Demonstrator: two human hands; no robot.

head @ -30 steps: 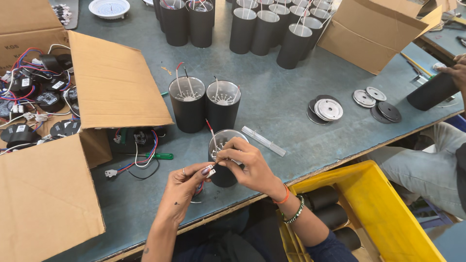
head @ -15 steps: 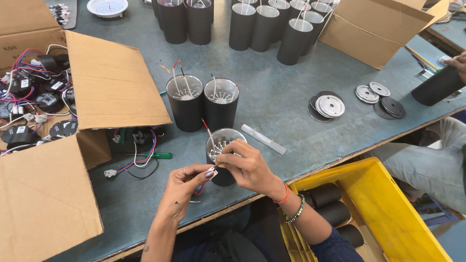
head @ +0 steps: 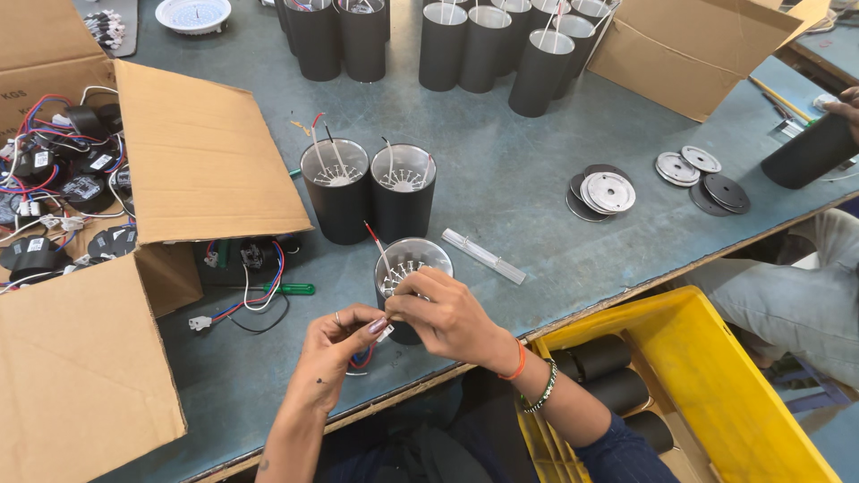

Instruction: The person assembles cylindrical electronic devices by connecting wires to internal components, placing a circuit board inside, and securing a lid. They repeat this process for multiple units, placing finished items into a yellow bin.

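Note:
A black cylindrical housing (head: pixel 410 268) with a silver finned inside stands near the table's front edge, a red and white wire sticking up from it. My right hand (head: pixel 447 315) wraps over its front rim and pinches the wires. My left hand (head: pixel 338 347) sits just left of it, fingertips pinched on a small white connector with red wires (head: pixel 374 338). Two more open black housings (head: pixel 338 188) (head: pixel 403 183) stand right behind.
An open cardboard box (head: pixel 134 206) of wired black parts lies left. A green screwdriver (head: pixel 282 289), a clear strip (head: pixel 483 256), round metal discs (head: pixel 608 190), several black cylinders (head: pixel 483 45) at the back, a yellow crate (head: pixel 707 376) below the edge. Another person's hand holds a black cylinder (head: pixel 810 152) at right.
Both hands stay at the front housing; the fingers have shifted slightly on the wires. The view has tilted a little.

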